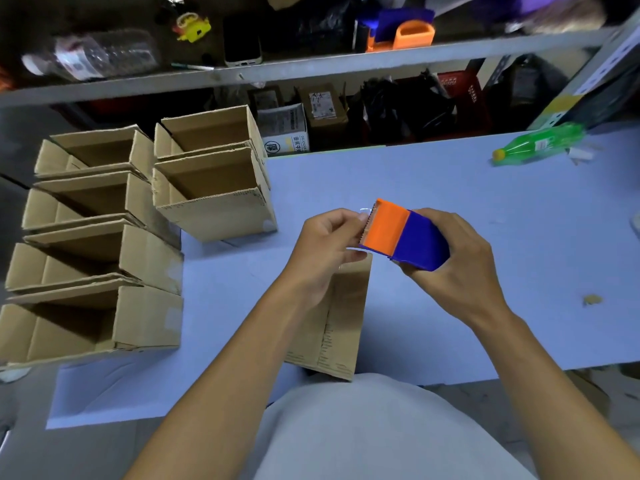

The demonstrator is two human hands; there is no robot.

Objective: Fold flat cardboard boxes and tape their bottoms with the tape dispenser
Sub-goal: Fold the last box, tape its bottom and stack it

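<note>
Head view: tape dispenser [403, 235] orange end points left, toward left hand [325, 244].

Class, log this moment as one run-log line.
right hand: holds tape dispenser | left hand: pinches tape end at its blade | box: on table, below hands

My right hand [460, 271] round the tape dispenser [405, 235], left hand [323, 252] pinching its tape end (over a cardboard box [341, 327]).
</note>
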